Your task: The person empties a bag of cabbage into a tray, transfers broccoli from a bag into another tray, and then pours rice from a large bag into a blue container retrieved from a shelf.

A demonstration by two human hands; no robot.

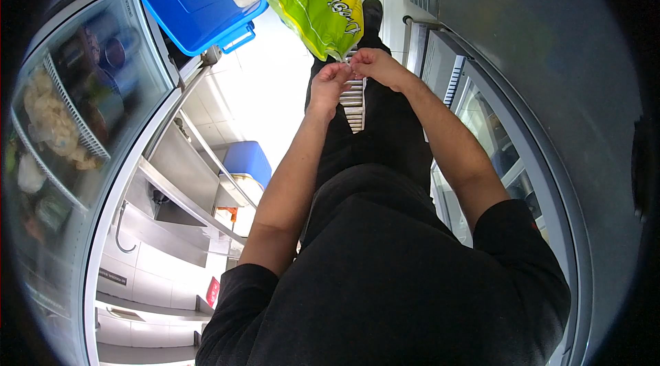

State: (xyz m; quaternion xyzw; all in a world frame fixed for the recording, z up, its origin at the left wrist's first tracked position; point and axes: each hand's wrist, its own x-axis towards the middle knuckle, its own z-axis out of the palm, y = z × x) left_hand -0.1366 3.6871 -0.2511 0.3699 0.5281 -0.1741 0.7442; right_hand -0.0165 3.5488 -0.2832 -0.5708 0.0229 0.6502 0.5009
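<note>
A green and yellow plastic bag [316, 12] printed "President" hangs in front of me, its body bulging. Its gathered, narrow end points toward me. My left hand [331, 85] pinches that end with the fingertips. On the other side of the same end, my right hand [375, 67] is closed too, thumb and fingers pressed together. The fingertips of both hands nearly meet. Whether a knot or tie lies between them is too small to make out.
An open blue bin [196, 12] stands left of the bag. A glass-door fridge [82, 98] with food inside lies further left, another glass-fronted unit [505, 139] at right. A floor grate [353, 108] shows between my legs. Steel shelving [185, 166] and a blue-and-white box [247, 165] are at left.
</note>
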